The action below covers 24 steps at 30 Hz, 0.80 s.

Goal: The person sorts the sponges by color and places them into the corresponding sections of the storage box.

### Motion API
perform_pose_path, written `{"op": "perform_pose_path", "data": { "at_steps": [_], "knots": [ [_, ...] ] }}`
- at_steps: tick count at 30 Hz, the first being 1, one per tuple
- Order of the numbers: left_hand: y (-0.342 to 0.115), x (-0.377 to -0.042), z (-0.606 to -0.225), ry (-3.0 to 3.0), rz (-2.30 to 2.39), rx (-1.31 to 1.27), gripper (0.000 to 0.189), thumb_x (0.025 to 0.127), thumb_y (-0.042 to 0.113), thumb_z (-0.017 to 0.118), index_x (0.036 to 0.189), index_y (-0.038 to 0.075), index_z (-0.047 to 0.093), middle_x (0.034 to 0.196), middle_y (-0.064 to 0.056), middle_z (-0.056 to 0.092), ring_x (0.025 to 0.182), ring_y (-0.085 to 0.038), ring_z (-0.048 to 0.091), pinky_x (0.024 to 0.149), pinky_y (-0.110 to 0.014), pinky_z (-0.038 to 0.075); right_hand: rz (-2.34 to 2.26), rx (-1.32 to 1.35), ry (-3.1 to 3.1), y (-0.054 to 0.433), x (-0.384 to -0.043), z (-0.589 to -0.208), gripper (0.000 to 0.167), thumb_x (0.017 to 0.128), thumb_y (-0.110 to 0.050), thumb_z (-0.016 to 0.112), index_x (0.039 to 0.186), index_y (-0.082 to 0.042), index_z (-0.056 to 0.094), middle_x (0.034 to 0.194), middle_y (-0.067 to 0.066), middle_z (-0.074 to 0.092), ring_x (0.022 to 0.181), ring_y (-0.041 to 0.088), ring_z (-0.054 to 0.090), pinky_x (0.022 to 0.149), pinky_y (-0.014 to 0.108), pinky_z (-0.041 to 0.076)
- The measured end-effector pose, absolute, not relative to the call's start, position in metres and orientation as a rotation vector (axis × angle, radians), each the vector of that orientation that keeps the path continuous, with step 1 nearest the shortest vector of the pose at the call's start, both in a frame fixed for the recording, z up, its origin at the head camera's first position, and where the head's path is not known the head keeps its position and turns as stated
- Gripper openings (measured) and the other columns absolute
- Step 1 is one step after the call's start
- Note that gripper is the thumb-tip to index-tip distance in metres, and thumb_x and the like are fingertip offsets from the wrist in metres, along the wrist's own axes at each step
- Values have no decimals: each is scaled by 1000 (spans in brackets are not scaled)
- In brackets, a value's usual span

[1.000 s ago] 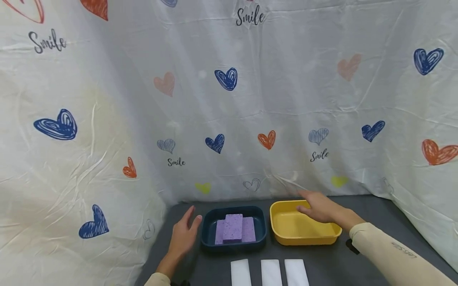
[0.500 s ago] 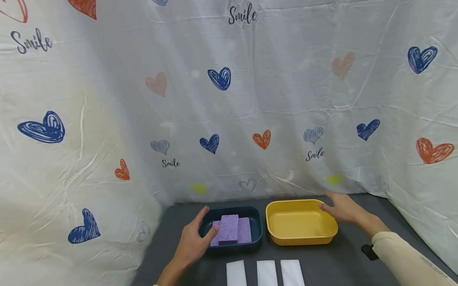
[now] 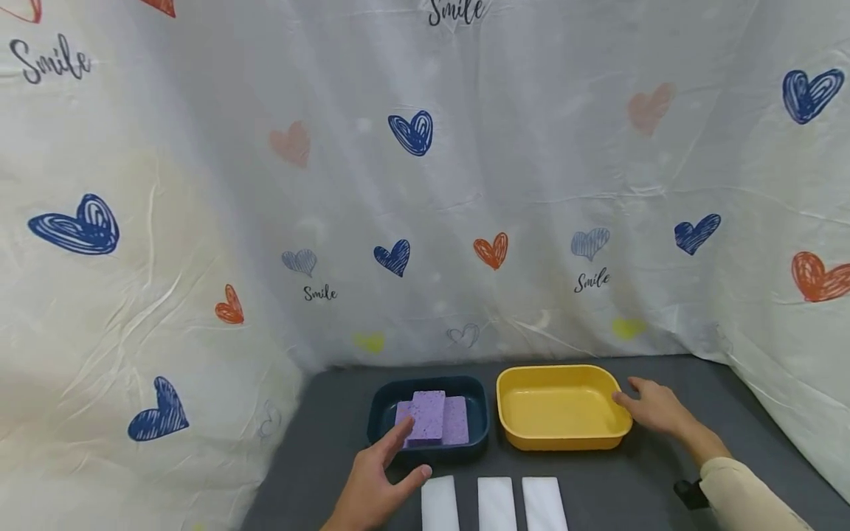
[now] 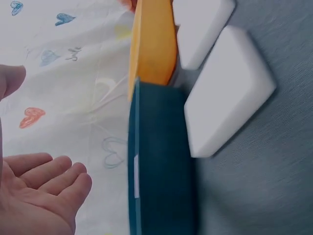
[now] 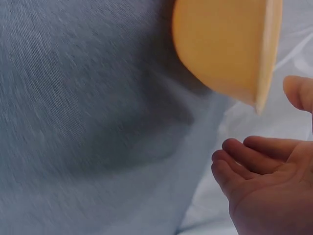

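My left hand (image 3: 380,483), fingers relaxed and holding nothing, hovers at the front of a dark blue tray (image 3: 479,435). Speckled purple sponges (image 3: 428,417) lie in that tray, one resting on top of others. In the left wrist view the palm and fingers (image 4: 68,191) are apart from the tray's wall. At the right end of a yellow tray (image 3: 564,444) is my right hand (image 3: 656,408), its thumb close to the rim. The right wrist view shows its fingers (image 5: 244,159) loosely bent, with nothing in them. Inside the yellow tray only its bare floor shows.
Three white blocks, a left one (image 3: 440,505), a middle one (image 3: 496,505) and a right one (image 3: 546,505), lie in a row on the dark grey table (image 3: 319,442) before the trays. Behind hangs a white curtain (image 3: 531,169) printed with hearts.
My right hand has moved from over the yellow tray to its right end. The left hand has come rightward and nearer, from the blue tray's left side to its front. Trays and blocks stay put.
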<state>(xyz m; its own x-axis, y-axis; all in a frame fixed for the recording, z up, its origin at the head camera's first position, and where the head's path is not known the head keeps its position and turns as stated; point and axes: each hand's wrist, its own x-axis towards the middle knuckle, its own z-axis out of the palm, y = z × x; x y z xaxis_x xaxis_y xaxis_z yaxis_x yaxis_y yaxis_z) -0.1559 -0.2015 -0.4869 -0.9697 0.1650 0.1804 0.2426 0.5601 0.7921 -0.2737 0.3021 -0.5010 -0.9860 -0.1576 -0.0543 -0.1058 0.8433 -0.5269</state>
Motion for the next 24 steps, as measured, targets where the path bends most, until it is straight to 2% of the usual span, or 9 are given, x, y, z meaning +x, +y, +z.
{"op": "perform_pose_path", "data": {
  "at_steps": [4,7,12,14,18,21,24],
  "knots": [
    [-200,-147,-495,-2817,-1371,-425,86,96,51,80,162,3,51,164,-18,55,146,-46,57,111,-64,51,-881,-153,2913,298,-272,-515,81,113,-44,54,152,25,39,152,47,48,138,64,51,108,70,50],
    [-202,-141,-505,-2871,-1353,-514,85,95,47,83,161,4,51,161,-19,58,143,-48,60,108,-70,51,-935,-94,2904,294,-273,-520,82,114,-45,52,155,23,37,155,46,47,140,63,50,111,70,47],
    [-201,-138,-519,-3013,-1315,-581,90,91,48,87,163,10,50,163,-17,56,145,-45,59,108,-67,53,-1023,-52,2902,291,-275,-522,77,115,-41,51,158,21,34,157,44,46,141,60,51,114,70,45],
    [-200,-139,-524,-3049,-1269,-623,93,90,49,89,164,9,49,164,-18,55,147,-46,56,108,-66,52,-1061,-63,2902,289,-275,-523,73,115,-37,51,159,19,34,156,43,48,136,58,56,111,68,48],
    [-199,-143,-533,-3074,-1131,-724,98,88,50,91,163,4,47,166,-19,52,152,-48,49,113,-67,48,-1137,-68,2889,285,-277,-529,65,114,-27,49,160,17,35,152,41,53,117,46,67,102,63,53],
    [-199,-145,-539,-3106,-1040,-750,102,87,54,90,163,2,46,167,-18,51,155,-47,46,115,-68,46,-1180,-32,2881,281,-278,-535,61,113,-21,45,161,16,35,151,40,54,108,38,67,97,58,54],
    [-201,-147,-545,-3111,-977,-786,105,86,58,89,162,0,47,167,-20,51,154,-47,47,116,-66,46,-1218,12,2880,277,-278,-541,58,112,-16,41,162,15,35,150,40,55,106,36,67,96,56,53]
  ]
}}
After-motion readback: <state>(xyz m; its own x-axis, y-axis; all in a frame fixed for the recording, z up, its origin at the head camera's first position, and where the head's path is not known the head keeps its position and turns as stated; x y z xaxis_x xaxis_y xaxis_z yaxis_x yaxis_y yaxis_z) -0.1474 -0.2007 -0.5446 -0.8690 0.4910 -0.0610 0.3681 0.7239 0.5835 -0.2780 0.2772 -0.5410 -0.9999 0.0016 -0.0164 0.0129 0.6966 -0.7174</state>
